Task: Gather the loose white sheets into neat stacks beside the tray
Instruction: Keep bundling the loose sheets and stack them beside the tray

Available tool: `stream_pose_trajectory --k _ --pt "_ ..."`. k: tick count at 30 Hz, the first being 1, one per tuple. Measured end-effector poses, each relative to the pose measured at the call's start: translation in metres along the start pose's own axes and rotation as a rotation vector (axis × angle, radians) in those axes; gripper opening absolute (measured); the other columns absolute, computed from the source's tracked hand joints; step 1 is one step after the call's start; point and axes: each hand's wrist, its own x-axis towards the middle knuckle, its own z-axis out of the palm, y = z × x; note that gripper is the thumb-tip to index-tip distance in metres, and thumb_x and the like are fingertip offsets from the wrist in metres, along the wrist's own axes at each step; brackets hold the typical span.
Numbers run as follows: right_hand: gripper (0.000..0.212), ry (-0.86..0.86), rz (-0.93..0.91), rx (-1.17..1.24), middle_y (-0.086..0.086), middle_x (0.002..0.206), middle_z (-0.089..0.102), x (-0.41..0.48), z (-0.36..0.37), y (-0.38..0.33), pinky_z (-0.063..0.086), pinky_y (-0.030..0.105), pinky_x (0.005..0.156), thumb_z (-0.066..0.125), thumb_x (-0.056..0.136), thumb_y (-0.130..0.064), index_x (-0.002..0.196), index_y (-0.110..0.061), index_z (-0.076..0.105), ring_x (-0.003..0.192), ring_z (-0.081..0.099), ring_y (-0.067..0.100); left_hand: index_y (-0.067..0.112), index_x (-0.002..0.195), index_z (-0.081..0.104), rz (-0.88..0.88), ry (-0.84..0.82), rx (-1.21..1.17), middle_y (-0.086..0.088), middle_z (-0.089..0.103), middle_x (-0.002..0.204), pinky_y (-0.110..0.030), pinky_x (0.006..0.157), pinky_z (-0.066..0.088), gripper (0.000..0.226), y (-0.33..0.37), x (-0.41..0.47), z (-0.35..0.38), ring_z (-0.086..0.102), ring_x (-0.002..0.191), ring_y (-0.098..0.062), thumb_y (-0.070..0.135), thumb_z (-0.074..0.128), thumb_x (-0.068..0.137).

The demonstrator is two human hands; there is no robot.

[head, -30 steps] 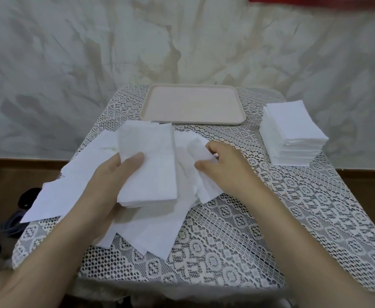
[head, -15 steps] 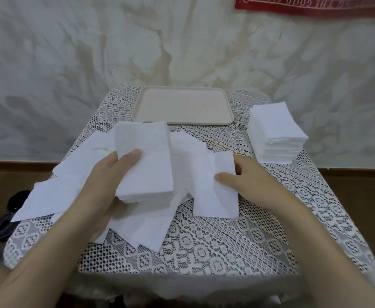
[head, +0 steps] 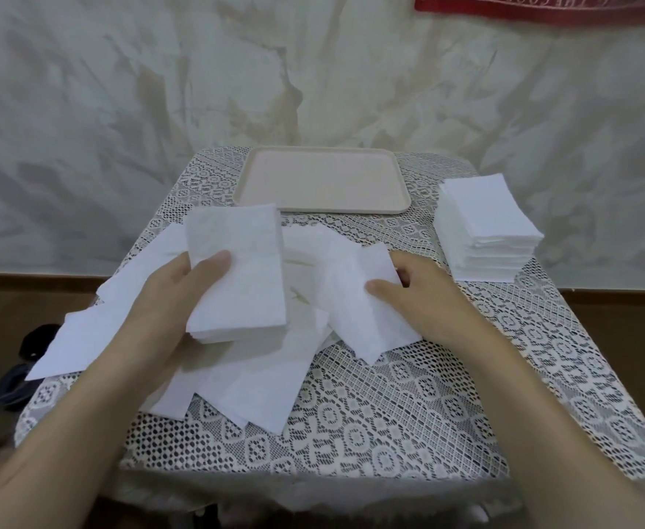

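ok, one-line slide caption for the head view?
Left hand holds a small stack while right hand pinches a loose sheet; finished stack sits beside the tray.

2 bare forearms reach in from the lower corners and angle toward each other, both wrists held nearly straight. The left grip (head: 168, 299) is turned thumb-side up, its thumb (head: 214, 261) laid flat across the top of a stack of sheets (head: 244, 299) that it holds raised, the other fingers hidden underneath. The right grip (head: 424, 295) faces palm down a little to the side of the left one, its thumb (head: 380, 290) pressing on 1 loose sheet (head: 362, 322) while the curled fingers meet that sheet's far edge, pinching it.
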Motion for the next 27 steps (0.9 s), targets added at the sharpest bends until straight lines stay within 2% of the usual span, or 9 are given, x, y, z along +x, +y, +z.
stream_pose_trajectory --k 6,9,11,14,16,19,22,27 --pt "0.014 0.010 0.026 0.038 -0.008 0.098 0.075 -0.002 0.003 -0.005 0.058 0.048 0.088 0.070 0.094 -0.036 0.103 -0.025 0.071 0.091 0.071 0.017 0.017 0.120 0.073 -0.004 0.009 -0.009 -0.006 0.081 0.108 -0.039 0.081 0.057 0.031 -0.001 0.001 -0.003 0.078 0.090 -0.019 0.037 0.063 0.100" --pt "0.012 -0.081 0.059 0.110 -0.006 0.091 0.078 -0.007 -0.001 -0.010 0.058 0.044 0.084 0.076 0.090 -0.032 0.094 -0.021 0.076 0.085 0.075 0.016 0.018 0.120 0.073 -0.005 0.003 -0.009 -0.006 0.081 0.108 -0.039 0.080 0.057 0.030 -0.001 0.000 -0.003 0.078 0.089 -0.018 0.038 0.063 0.099" --pt "0.010 -0.117 0.059 0.123 -0.005 0.092 0.078 -0.010 -0.003 -0.012 0.059 0.041 0.082 0.075 0.092 -0.028 0.096 -0.019 0.076 0.084 0.075 0.014 0.018 0.120 0.073 -0.007 -0.002 -0.016 -0.006 0.081 0.108 -0.039 0.081 0.056 0.030 -0.002 0.000 -0.004 0.078 0.091 -0.019 0.038 0.063 0.099" --pt "0.005 0.031 0.043 0.221 -0.005 0.099 0.077 -0.012 -0.006 -0.010 0.060 0.041 0.083 0.068 0.098 -0.024 0.101 -0.023 0.072 0.093 0.073 0.016 0.018 0.121 0.073 -0.012 -0.013 -0.017 -0.006 0.080 0.110 -0.041 0.085 0.057 0.032 -0.003 -0.001 -0.003 0.077 0.097 -0.023 0.039 0.063 0.099" --pt "0.007 0.099 0.079 0.387 -0.005 0.099 0.078 -0.014 -0.009 -0.011 0.058 0.036 0.076 0.065 0.099 -0.023 0.098 -0.025 0.071 0.095 0.074 0.018 0.019 0.120 0.074 -0.013 -0.015 -0.010 -0.005 0.081 0.109 -0.041 0.085 0.057 0.031 -0.003 -0.001 -0.003 0.078 0.095 -0.021 0.039 0.063 0.099" --pt "0.010 0.032 0.075 0.496 -0.004 0.103 0.079 -0.021 -0.006 -0.015 0.058 0.039 0.085 0.064 0.100 -0.021 0.105 -0.021 0.073 0.099 0.075 0.018 0.019 0.117 0.074 -0.015 -0.009 -0.007 -0.005 0.081 0.106 -0.039 0.080 0.056 0.029 -0.003 -0.002 -0.004 0.078 0.088 -0.018 0.039 0.064 0.098" --pt "0.013 -0.092 0.063 0.366 -0.006 0.102 0.079 -0.031 0.010 -0.021 0.058 0.037 0.085 0.064 0.100 -0.026 0.110 -0.020 0.072 0.095 0.075 0.013 0.020 0.116 0.074 -0.028 -0.001 -0.009 -0.005 0.081 0.104 -0.040 0.080 0.056 0.029 -0.004 0.000 -0.004 0.078 0.086 -0.018 0.040 0.066 0.097" --pt "0.006 -0.179 0.066 0.174 -0.015 0.096 0.075 -0.037 0.031 -0.027 0.054 0.026 0.075 0.072 0.093 -0.038 0.094 -0.034 0.069 0.089 0.072 0.006 0.021 0.115 0.074 -0.026 -0.004 -0.012 -0.001 0.081 0.099 -0.036 0.072 0.055 0.025 -0.003 -0.001 -0.003 0.078 0.082 -0.015 0.039 0.064 0.099"
